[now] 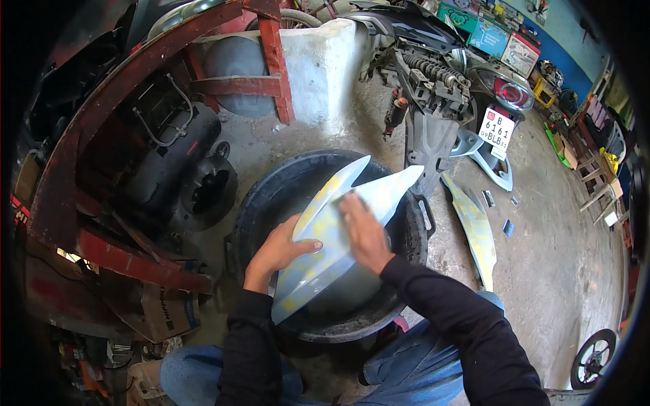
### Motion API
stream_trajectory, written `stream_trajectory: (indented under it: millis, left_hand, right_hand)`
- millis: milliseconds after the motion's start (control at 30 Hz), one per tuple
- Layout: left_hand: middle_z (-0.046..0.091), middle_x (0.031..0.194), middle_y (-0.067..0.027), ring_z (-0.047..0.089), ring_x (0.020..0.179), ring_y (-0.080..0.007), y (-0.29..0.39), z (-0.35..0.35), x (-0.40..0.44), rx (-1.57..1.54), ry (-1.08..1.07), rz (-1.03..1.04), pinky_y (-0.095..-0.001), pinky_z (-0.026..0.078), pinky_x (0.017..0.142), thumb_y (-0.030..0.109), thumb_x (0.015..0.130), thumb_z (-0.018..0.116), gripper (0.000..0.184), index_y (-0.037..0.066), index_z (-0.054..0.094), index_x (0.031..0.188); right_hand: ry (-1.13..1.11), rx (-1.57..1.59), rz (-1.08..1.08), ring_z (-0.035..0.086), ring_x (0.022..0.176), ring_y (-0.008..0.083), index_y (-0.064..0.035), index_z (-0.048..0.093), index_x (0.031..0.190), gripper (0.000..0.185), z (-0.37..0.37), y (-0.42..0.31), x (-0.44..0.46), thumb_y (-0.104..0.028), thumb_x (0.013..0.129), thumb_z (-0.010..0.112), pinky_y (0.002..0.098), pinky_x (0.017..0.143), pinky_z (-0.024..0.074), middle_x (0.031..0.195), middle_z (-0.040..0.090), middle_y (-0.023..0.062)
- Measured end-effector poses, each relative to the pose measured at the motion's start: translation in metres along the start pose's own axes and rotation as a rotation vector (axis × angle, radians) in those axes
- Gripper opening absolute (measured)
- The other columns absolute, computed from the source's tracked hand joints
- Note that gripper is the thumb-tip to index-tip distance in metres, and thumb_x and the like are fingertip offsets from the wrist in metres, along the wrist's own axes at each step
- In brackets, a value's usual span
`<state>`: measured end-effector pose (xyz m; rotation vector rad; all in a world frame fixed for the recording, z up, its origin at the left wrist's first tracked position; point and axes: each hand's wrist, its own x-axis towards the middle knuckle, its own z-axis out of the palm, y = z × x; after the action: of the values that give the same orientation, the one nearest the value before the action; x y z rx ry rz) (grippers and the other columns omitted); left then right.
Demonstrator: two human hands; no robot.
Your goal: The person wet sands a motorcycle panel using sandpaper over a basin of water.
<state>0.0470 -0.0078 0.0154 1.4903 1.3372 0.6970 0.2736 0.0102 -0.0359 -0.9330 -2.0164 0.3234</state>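
Our left hand [281, 249] and right hand [365, 235] on the panel [332, 252]
At frame centre, over the black tub [271, 196], we grip its edge left-handed; our blurred right lies on its face, grip indeterminable.

Right hand [367, 237]: over the black tub [332, 335], fingertips blurred; whatever lies beneath the palm is covered.
Left hand [276, 252]: above the tub's left side, finger ends hidden behind the pale panel [311, 277].
Tub bottom: out of sight under the panel and cloudy liquid.
Pink scrap [401, 323]: at the tub's near right edge, too little showing to name.
Small blue piece [508, 228]: right of the tub, markings too small to read.
Motorcycle [437, 74]: beyond the tub, far end cut by the top edge.
Dark sleeves [250, 358]: nearer than the tub, cropped by the bottom edge.
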Motion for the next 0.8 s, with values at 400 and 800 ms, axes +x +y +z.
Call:
stream_trajectory:
  millis: [400,800]
  left_hand:
    - [0.07,0.127,-0.0183,0.067,0.115,-0.0272,-0.009,0.001,0.003,-0.026,-0.001,-0.009,-0.038,0.05,0.101,0.023,0.078,0.085,0.073,0.002,0.057,0.142]
    - [0.07,0.128,-0.0183,0.067,0.116,-0.027,-0.007,0.005,0.006,-0.014,0.0,0.012,-0.0382,0.049,0.102,0.025,0.078,0.085,0.075,0.001,0.056,0.142]
  right_hand:
    - [-0.061,0.063,0.184,0.042,0.146,0.0398,0.0009,0.062,0.128,0.031,0.001,-0.031,-0.016,-0.013,0.106,0.045,0.053,0.122,0.027,0.15,0.052,0.0257]
    - [0.024,0.014,0.361,0.041,0.147,0.04,0.0022,0.062,0.131,0.033,-0.015,0.004,0.007,-0.012,0.107,0.045,0.0522,0.122,0.0285,0.152,0.049,0.027]
